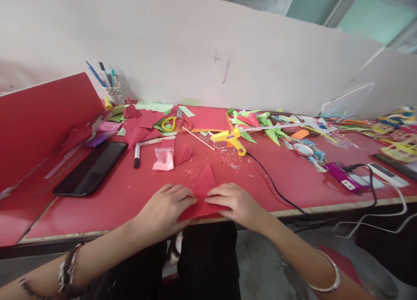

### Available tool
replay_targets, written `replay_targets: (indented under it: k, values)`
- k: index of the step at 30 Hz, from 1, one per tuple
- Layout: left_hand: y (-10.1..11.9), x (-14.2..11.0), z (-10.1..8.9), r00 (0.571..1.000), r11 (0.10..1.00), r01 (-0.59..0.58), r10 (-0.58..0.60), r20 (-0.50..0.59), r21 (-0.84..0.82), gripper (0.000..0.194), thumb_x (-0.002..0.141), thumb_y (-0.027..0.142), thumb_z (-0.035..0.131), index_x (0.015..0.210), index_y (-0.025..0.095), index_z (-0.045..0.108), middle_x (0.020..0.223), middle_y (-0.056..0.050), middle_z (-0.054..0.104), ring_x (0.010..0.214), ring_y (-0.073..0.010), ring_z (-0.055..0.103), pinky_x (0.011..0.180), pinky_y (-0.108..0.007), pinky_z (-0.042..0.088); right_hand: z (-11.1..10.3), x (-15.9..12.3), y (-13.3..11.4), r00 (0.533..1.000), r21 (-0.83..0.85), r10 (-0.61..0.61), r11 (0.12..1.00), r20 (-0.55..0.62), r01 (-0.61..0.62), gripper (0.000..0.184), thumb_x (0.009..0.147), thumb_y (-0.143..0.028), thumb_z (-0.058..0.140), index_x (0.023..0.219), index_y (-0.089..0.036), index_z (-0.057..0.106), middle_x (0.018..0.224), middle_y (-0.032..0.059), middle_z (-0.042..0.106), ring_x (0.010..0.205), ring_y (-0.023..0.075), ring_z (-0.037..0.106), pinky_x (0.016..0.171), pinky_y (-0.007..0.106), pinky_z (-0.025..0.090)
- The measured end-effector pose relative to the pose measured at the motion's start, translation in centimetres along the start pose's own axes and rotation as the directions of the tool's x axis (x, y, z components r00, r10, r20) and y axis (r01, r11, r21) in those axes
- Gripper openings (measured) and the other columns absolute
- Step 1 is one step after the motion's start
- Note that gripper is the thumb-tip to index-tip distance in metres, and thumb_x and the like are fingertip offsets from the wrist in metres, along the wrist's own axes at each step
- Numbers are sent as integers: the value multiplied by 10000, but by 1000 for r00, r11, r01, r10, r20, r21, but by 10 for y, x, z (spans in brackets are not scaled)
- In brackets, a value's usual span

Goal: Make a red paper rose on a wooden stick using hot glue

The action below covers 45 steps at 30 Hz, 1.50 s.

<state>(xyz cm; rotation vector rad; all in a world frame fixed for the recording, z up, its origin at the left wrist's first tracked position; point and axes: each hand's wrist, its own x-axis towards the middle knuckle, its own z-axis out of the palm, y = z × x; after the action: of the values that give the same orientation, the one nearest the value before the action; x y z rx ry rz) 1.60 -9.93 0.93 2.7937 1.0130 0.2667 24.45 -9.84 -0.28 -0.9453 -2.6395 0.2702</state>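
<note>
A sheet of red paper (pixel 206 187), its pointed tip facing away from me, lies at the front edge of the red table. My left hand (pixel 167 206) is closed on the paper's left side, fingers together and pressing it down. From the right, my right hand (pixel 239 204) holds the paper's other side, its fingers also close together. Only a narrow gap separates the fingertips of both hands. The palms hide parts of the sheet. Beyond the tip, a small folded red paper piece (pixel 184 155) rests beside a plastic bag of pink material (pixel 163 159).
A yellow glue gun (pixel 230 140) lies ahead, its black cord (pixel 276 189) running right toward a purple power socket (pixel 347 178). On the left are a black phone (pixel 91 169), a marker (pixel 137 155) and a pen cup (pixel 114 93). Green paper cones (pixel 273 132) lie at the back.
</note>
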Motion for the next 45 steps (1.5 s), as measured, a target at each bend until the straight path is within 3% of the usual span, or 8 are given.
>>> replay_targets:
  k: [6, 16, 20, 24, 29, 37, 45]
  values:
    - [1, 7, 10, 987, 992, 121, -124, -102, -29, 135, 809, 289, 494, 832, 200, 592, 802, -14, 609, 701, -151, 561, 626, -268, 387, -2, 12, 6, 998, 215, 65, 975, -21, -59, 166, 823, -268, 501, 858, -192, 645, 898, 30, 633, 826, 125, 566, 748, 250, 436]
    - [-3, 11, 10, 936, 943, 327, -331, -118, -53, 269, 795, 338, 457, 593, 169, 514, 566, 23, 530, 509, -119, 474, 573, -271, 330, -1, 28, 7, 971, 246, 238, 943, -25, -225, 200, 783, -341, 541, 702, -162, 576, 727, 11, 580, 696, 131, 559, 639, 228, 420]
    - [-5, 9, 10, 939, 932, 319, -335, -73, -170, 172, 780, 296, 470, 691, 171, 550, 698, 22, 561, 632, -130, 524, 683, -300, 322, 1, 29, 7, 962, 270, 274, 928, -20, -259, 189, 771, -339, 555, 721, -157, 573, 737, 10, 561, 709, 132, 547, 646, 230, 415]
    - [-8, 2, 10, 961, 937, 252, -272, -53, -244, 77, 750, 263, 526, 744, 197, 564, 827, 25, 572, 749, -134, 536, 719, -293, 294, 0, 23, 13, 984, 362, 175, 916, 27, -173, 158, 755, -301, 587, 825, -162, 615, 827, 20, 543, 786, 121, 531, 727, 228, 417]
    - [-6, -4, 7, 972, 968, 205, -218, -87, -142, 51, 742, 260, 563, 742, 214, 583, 828, 26, 602, 730, -140, 546, 701, -301, 275, -2, 14, 19, 993, 418, 97, 901, 71, -118, 121, 776, -243, 566, 849, -197, 652, 855, 23, 501, 807, 108, 512, 742, 221, 413]
    - [-7, 2, 14, 945, 952, 305, -307, -109, -32, 227, 814, 344, 465, 742, 158, 574, 807, -18, 600, 683, -158, 554, 667, -297, 358, 3, 18, 13, 938, 456, 345, 831, 25, -318, 154, 768, -313, 566, 754, -160, 567, 826, 13, 543, 758, 121, 540, 689, 223, 403]
    - [-8, 5, 11, 927, 922, 374, -373, -30, 97, 323, 846, 363, 393, 642, 155, 533, 681, -15, 527, 566, -148, 514, 508, -257, 347, 12, 18, 9, 927, 243, 370, 906, -53, -348, 263, 790, -308, 534, 588, -159, 455, 755, 20, 496, 712, 131, 464, 650, 243, 375]
